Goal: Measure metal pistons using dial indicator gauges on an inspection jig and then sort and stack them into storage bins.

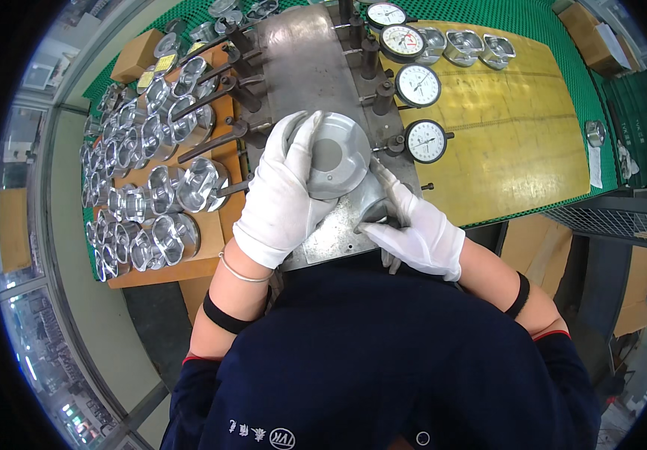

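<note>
My left hand (278, 180), in a white glove, is closed around a grey metal piston (338, 146), its round flat crown turned up. That piston is over the near part of the steel plate of a gauge fixture (301, 56). My right hand (421, 229), also gloved, has its thumb and fingers around a second curved grey metal part (365, 196), which looks like another piston, just below and right of the first. The two parts touch or overlap; I cannot tell which. Dial gauges line the fixture's right side, the nearest dial gauge (426, 142) close to my right fingers.
Many shiny pistons (158, 131) stand in rows on a brown board (222, 139) at left. Dark clamp rods (215, 142) stick out leftward from the fixture. Several pistons (464, 46) stand on the yellow board (503, 142) at right. Cardboard boxes (592, 41) sit at the far corners.
</note>
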A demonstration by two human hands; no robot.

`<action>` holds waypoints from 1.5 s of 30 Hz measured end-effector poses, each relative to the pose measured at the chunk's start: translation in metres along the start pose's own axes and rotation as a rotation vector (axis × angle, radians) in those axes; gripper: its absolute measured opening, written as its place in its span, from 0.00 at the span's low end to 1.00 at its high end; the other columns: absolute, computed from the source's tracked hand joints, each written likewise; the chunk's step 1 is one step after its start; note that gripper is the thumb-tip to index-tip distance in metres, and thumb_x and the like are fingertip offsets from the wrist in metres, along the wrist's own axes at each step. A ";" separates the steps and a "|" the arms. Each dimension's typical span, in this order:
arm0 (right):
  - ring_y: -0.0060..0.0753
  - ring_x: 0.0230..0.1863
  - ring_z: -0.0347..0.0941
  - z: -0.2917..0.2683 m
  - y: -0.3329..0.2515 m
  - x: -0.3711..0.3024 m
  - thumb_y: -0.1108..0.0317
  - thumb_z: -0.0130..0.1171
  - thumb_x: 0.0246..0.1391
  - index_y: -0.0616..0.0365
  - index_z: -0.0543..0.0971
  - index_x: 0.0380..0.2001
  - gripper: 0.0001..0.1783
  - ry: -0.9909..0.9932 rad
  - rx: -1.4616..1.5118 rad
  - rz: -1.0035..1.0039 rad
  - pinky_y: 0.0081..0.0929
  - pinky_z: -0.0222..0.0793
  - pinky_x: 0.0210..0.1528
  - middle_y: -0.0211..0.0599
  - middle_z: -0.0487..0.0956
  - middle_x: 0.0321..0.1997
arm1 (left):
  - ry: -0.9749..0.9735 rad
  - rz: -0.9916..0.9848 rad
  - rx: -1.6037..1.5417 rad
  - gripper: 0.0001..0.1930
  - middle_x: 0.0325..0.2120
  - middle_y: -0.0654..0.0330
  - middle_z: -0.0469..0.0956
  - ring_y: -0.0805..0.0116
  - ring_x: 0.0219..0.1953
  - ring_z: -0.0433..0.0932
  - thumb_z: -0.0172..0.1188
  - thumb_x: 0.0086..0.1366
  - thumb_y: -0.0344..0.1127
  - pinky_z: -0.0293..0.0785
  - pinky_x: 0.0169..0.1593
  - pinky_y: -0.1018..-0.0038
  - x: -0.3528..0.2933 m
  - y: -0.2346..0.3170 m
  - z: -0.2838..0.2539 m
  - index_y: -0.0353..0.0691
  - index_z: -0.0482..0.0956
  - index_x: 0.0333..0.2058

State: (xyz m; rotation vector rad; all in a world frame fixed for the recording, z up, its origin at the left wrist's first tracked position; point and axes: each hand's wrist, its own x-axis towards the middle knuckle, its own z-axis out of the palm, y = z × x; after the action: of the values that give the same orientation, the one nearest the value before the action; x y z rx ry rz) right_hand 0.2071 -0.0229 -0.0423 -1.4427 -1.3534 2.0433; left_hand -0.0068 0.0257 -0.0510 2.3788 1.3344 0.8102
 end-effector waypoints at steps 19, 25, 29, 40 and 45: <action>0.27 0.41 0.79 -0.017 0.009 0.006 0.59 0.57 0.62 0.57 0.45 0.74 0.45 0.019 0.036 -0.096 0.25 0.75 0.42 0.40 0.82 0.46 | -0.134 -0.219 -0.518 0.42 0.64 0.43 0.63 0.49 0.64 0.68 0.69 0.53 0.31 0.62 0.69 0.63 -0.006 -0.001 -0.035 0.29 0.59 0.65; 0.28 0.37 0.79 -0.010 -0.008 -0.001 0.58 0.58 0.60 0.57 0.47 0.74 0.46 0.004 0.119 0.014 0.26 0.75 0.41 0.39 0.82 0.41 | -0.013 -0.039 0.061 0.44 0.60 0.44 0.65 0.41 0.57 0.71 0.74 0.46 0.30 0.73 0.57 0.59 -0.004 0.004 -0.002 0.41 0.64 0.63; 0.27 0.35 0.77 -0.008 0.015 0.004 0.57 0.60 0.59 0.57 0.47 0.74 0.48 0.055 -0.103 -0.129 0.26 0.75 0.42 0.37 0.81 0.37 | -0.023 0.003 0.042 0.43 0.58 0.45 0.67 0.42 0.55 0.73 0.74 0.45 0.31 0.74 0.56 0.59 -0.004 0.003 -0.003 0.42 0.65 0.62; 0.26 0.37 0.76 -0.009 0.002 0.002 0.56 0.62 0.59 0.59 0.46 0.74 0.49 0.066 -0.123 -0.079 0.24 0.73 0.45 0.35 0.82 0.36 | 0.017 -0.015 0.027 0.44 0.59 0.46 0.66 0.43 0.57 0.72 0.75 0.45 0.32 0.73 0.57 0.59 -0.003 0.005 0.001 0.42 0.65 0.63; 0.25 0.38 0.77 -0.009 0.001 0.003 0.57 0.61 0.59 0.59 0.46 0.74 0.49 0.062 -0.124 -0.098 0.23 0.73 0.46 0.36 0.82 0.37 | 0.018 -0.028 0.032 0.45 0.59 0.46 0.66 0.43 0.57 0.72 0.75 0.44 0.32 0.73 0.57 0.59 -0.003 0.004 0.002 0.42 0.64 0.63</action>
State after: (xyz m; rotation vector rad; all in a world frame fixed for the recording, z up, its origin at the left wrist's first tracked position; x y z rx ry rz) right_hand 0.2134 -0.0163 -0.0453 -1.4465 -1.5169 1.8686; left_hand -0.0044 0.0210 -0.0520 2.3773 1.3947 0.8106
